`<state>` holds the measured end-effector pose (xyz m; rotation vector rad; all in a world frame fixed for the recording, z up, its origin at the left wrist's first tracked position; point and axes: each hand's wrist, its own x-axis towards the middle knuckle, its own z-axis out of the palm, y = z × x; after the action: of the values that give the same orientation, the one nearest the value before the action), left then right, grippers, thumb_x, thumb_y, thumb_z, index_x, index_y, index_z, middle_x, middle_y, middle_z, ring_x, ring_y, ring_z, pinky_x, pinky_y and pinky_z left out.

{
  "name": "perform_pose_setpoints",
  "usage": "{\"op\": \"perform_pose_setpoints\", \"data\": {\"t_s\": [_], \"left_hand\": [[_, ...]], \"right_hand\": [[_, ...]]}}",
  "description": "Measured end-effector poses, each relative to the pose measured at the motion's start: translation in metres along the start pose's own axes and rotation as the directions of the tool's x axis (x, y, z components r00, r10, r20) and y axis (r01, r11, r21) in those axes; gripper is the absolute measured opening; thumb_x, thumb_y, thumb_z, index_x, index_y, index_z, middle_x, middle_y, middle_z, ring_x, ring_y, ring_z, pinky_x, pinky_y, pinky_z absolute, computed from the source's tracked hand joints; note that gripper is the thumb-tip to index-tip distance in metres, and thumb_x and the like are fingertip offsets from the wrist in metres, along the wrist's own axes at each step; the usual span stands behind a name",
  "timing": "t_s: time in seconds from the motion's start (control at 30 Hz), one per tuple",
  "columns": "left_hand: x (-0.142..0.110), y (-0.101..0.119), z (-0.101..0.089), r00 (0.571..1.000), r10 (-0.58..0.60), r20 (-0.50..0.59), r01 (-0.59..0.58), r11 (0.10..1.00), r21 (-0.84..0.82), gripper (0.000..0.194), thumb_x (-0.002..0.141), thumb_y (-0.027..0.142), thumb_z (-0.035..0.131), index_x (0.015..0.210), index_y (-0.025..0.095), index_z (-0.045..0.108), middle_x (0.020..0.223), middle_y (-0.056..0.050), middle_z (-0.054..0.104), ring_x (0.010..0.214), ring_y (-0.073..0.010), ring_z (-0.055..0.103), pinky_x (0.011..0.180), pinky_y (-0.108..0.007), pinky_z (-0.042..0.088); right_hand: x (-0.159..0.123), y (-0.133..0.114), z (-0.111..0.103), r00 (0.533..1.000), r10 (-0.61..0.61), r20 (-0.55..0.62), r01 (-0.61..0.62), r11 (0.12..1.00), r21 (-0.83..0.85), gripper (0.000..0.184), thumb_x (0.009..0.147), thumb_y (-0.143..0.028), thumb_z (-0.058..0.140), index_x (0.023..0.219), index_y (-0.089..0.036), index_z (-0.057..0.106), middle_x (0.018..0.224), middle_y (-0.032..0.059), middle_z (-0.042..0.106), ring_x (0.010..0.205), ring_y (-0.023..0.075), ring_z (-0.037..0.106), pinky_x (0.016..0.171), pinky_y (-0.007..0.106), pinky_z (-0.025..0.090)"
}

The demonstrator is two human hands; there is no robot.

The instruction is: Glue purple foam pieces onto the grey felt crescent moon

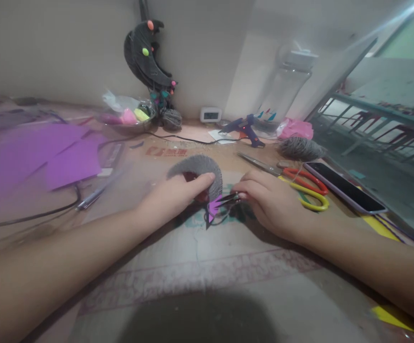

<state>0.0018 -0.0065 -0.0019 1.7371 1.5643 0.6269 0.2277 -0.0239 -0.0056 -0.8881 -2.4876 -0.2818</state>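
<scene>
My left hand [173, 193] grips a grey yarn-wrapped crescent [203, 164], its thumb on top and the other fingers hidden beneath. At the crescent's near end the wrapping stops and a purple pointed tip [213, 208] shows, with a loose strand of grey yarn looping around it. My right hand [273, 202] pinches a slim dark two-pronged tool [230, 197], whose prongs reach the purple tip; whether it is tweezers or small snips I cannot tell. Orange-and-yellow-handled scissors [308, 183] lie just beyond my right hand.
Purple sheets [73, 162] lie left. A phone [346, 188] rests right, near a grey yarn ball [301, 147]. At the back are a glue gun [244, 128], a small clock [210, 115], a clear bottle [285, 85] and a bowl [131, 125]. A dark crescent [146, 57] hangs on the wall.
</scene>
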Motion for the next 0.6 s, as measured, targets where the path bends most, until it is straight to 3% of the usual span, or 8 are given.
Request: {"op": "perform_pose_setpoints", "data": {"t_s": [0.2, 0.37, 0.6], "left_hand": [[0.0009, -0.0018, 0.001, 0.999, 0.045, -0.003, -0.045, 0.999, -0.018, 0.055, 0.081, 0.068, 0.046, 0.056, 0.024, 0.066, 0.061, -0.002, 0.067, 0.064, -0.0225, 0.06, 0.066, -0.035, 0.039], [-0.0016, 0.0002, 0.0013, 0.999, 0.039, -0.011, -0.039, 0.999, -0.015, 0.052, 0.081, 0.066, 0.047, 0.055, 0.024, 0.066, 0.061, -0.002, 0.068, 0.064, -0.0223, 0.06, 0.065, -0.035, 0.039], [-0.0041, 0.0024, 0.0027, 0.998, 0.063, -0.025, -0.064, 0.998, -0.018, 0.049, 0.08, 0.062, 0.049, 0.053, 0.024, 0.065, 0.06, -0.002, 0.067, 0.063, -0.0214, 0.059, 0.061, -0.034, 0.04]], "right_hand": [[-0.0017, -0.0007, -0.0026, 0.998, 0.054, 0.029, -0.053, 0.998, -0.029, 0.044, 0.102, -0.048, 0.034, 0.117, -0.015, 0.061, 0.092, 0.0094, 0.063, 0.07, 0.0182, 0.058, 0.058, 0.028, 0.04], [-0.0025, 0.001, 0.0009, 0.992, 0.085, 0.093, -0.08, 0.995, -0.063, 0.04, 0.103, -0.045, 0.037, 0.109, -0.016, 0.063, 0.083, 0.0066, 0.067, 0.071, 0.0187, 0.06, 0.06, 0.028, 0.038], [-0.002, -0.002, 0.0022, 0.994, 0.033, 0.104, -0.024, 0.996, -0.083, 0.045, 0.104, -0.043, 0.032, 0.102, -0.015, 0.067, 0.076, 0.008, 0.067, 0.071, 0.0189, 0.059, 0.061, 0.028, 0.035]]}}
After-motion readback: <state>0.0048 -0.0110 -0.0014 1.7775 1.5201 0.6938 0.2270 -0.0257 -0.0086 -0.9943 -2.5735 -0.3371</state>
